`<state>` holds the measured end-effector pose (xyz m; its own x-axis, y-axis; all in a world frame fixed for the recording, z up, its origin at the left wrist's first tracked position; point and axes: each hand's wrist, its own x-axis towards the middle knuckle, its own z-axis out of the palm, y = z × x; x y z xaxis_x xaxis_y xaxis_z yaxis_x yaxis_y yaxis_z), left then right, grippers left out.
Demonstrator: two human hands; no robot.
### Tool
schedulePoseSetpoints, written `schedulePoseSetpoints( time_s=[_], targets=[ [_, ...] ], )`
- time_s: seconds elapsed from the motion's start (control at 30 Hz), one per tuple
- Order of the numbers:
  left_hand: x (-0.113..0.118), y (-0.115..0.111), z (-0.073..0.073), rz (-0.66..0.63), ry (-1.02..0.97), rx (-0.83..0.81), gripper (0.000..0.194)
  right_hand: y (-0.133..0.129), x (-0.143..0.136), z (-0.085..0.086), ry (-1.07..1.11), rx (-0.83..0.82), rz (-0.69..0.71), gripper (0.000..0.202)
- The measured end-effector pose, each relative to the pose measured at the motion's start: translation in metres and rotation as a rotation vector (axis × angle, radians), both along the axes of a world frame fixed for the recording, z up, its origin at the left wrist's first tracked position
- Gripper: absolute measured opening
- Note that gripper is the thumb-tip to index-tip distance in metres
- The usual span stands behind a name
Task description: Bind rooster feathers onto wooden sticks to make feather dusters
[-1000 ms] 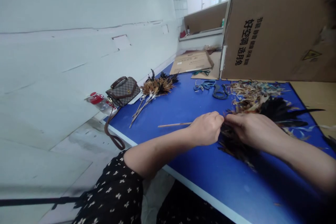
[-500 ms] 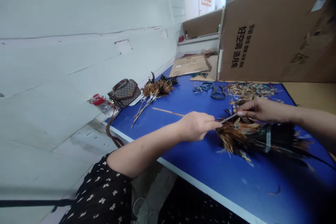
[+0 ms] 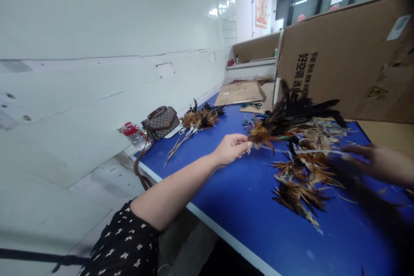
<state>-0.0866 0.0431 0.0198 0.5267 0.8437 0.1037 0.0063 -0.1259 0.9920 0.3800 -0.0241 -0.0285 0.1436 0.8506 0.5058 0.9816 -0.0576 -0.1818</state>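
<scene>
My left hand (image 3: 233, 148) is closed in a pinch at the base of a feather bundle (image 3: 258, 133). Brown feathers sit near my fingers and long black ones fan out to the upper right. From that base a thin white strip (image 3: 310, 151) stretches taut to the right. My right hand (image 3: 380, 161), somewhat blurred, pinches its far end. Loose clumps of brown feathers (image 3: 300, 194) lie on the blue table (image 3: 226, 198) beneath the strip.
Finished-looking feather bundles on sticks (image 3: 202, 118) lie at the back left, beside a brown handbag (image 3: 161, 123) and a red-capped bottle (image 3: 136, 136). Feather scraps (image 3: 326, 131) are piled on the right, before a large cardboard box (image 3: 343, 60). Scissors (image 3: 251, 105) rest farther back.
The feather bundle has come up off the table in my left hand, black feathers now toward the back. My right hand has moved right, drawing the strip out long. The view has shifted slightly.
</scene>
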Motion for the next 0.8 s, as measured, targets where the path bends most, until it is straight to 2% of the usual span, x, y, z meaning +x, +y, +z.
schedulePoseSetpoints(
  time_s=[0.03,0.07,0.17,0.27,0.33,0.4,0.53,0.8],
  targets=[
    [0.007,-0.004,-0.002,0.002,-0.044,-0.073,0.051,-0.001,-0.012,-0.004,-0.066,-0.078,0.056,0.032],
    [0.015,-0.009,-0.003,0.010,-0.093,-0.132,0.052,-0.004,-0.029,-0.007,-0.095,-0.073,0.109,0.034],
    [0.043,-0.026,-0.007,0.008,-0.227,-0.240,0.050,-0.018,-0.106,-0.008,0.104,-0.085,0.468,0.042],
    [0.070,-0.042,-0.009,0.011,-0.328,-0.310,0.049,-0.024,-0.175,0.000,0.360,-0.031,0.545,0.046],
    [0.084,-0.050,-0.010,0.002,-0.383,-0.349,0.050,-0.022,-0.200,0.007,0.463,0.014,0.540,0.041],
    [0.094,-0.055,-0.010,0.011,-0.422,-0.374,0.051,-0.017,-0.209,0.012,0.565,0.055,0.507,0.040],
    [0.097,-0.058,-0.012,0.022,-0.447,-0.410,0.054,-0.014,-0.206,0.011,0.690,0.121,0.435,0.041],
    [0.097,-0.052,-0.029,0.012,-0.421,-0.426,0.060,-0.025,-0.210,0.004,0.894,0.044,0.501,0.043]
  ],
)
